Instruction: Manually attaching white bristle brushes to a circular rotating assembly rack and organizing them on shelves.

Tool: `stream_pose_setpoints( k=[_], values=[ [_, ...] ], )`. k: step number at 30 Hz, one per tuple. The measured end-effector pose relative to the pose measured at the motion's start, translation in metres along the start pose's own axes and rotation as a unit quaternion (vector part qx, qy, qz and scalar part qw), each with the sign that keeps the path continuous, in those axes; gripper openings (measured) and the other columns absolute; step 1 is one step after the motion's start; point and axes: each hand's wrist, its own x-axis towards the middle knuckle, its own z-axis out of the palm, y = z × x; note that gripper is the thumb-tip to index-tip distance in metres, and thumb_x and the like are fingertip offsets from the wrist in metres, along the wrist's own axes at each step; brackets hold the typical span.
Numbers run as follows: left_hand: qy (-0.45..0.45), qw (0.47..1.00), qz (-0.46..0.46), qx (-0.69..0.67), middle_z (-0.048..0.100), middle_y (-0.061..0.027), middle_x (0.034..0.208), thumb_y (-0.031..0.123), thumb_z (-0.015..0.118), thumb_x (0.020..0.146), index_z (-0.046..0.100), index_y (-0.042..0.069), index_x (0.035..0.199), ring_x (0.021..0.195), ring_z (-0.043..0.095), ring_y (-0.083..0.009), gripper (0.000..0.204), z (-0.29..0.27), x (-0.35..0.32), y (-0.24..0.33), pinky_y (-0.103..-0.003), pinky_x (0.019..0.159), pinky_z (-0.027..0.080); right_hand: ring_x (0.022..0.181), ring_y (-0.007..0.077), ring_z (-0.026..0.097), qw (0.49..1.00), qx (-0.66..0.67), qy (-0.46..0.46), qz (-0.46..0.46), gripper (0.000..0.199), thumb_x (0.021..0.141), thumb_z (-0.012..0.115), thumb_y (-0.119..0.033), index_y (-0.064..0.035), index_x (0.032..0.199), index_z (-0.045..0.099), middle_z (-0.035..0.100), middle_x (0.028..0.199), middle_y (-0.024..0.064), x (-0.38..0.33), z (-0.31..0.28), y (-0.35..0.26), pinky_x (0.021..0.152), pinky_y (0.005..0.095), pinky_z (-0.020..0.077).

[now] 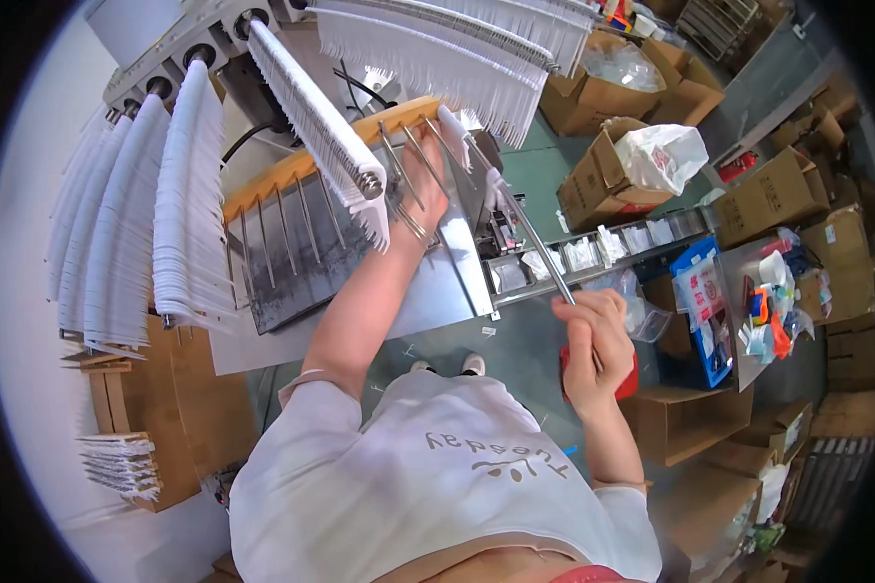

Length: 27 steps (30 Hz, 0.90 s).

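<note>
My right hand (598, 348) is closed around the near end of a long thin metal rod (537, 238). The rod slants away to the upper left, with a few white pieces (496, 187) near its far part. My left arm reaches forward to a wooden bar (292, 175) set with several metal pins. My left hand (424, 180) is at the bar's right end, partly behind the pins; its fingertips are hidden and its grip cannot be made out. Close to its left, a rod densely packed with thin white pieces (311, 107) juts toward me.
More rods loaded with white pieces (190, 185) hang at left and top from a machine. A dark plate (306, 282) lies under the pins. A narrow conveyor (583, 255) runs right. Cardboard boxes (593, 185) and a blue tray (702, 311) stand at right.
</note>
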Motion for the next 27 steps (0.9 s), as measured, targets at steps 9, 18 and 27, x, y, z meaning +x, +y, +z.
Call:
stream_pose_setpoints(
  k=[9, 18, 27],
  values=[
    [-0.141, 0.960, 0.079, 0.228, 0.058, -0.0122, 0.113, 0.016, 0.042, 0.096, 0.051, -0.004, 0.120, 0.106, 0.052, -0.0178, 0.033, -0.013, -0.090, -0.002, -0.033, 0.093, 0.040, 0.083, 0.0253, 0.056, 0.996, 0.087, 0.018, -0.012, 0.012, 0.085, 0.061, -0.013, -0.0024, 0.088, 0.065, 0.061, 0.088, 0.0097, -0.010, -0.007, 0.027, 0.082, 0.0389, 0.0375],
    [-0.355, 0.930, -0.099, 0.014, 0.059, -0.0104, 0.104, 0.025, 0.043, 0.097, 0.057, 0.002, 0.106, 0.095, 0.056, -0.0176, 0.028, -0.002, -0.145, 0.002, -0.033, 0.087, 0.044, 0.087, 0.0238, 0.058, 0.983, 0.180, 0.000, 0.025, 0.019, 0.088, 0.061, -0.021, -0.0031, 0.092, 0.067, 0.063, 0.090, 0.0070, -0.077, -0.076, 0.025, 0.084, 0.0380, 0.0362],
    [-0.233, 0.922, -0.307, -0.037, 0.058, -0.0077, 0.086, 0.018, 0.048, 0.096, 0.058, 0.000, 0.099, 0.076, 0.048, -0.0157, 0.021, -0.075, -0.180, 0.032, -0.031, 0.067, 0.036, 0.075, 0.0188, 0.059, 0.876, 0.380, -0.048, 0.294, 0.009, 0.079, 0.069, -0.003, -0.0012, 0.088, 0.068, 0.066, 0.079, 0.0079, -0.070, -0.064, 0.045, 0.071, 0.0309, 0.0441]
  ],
)
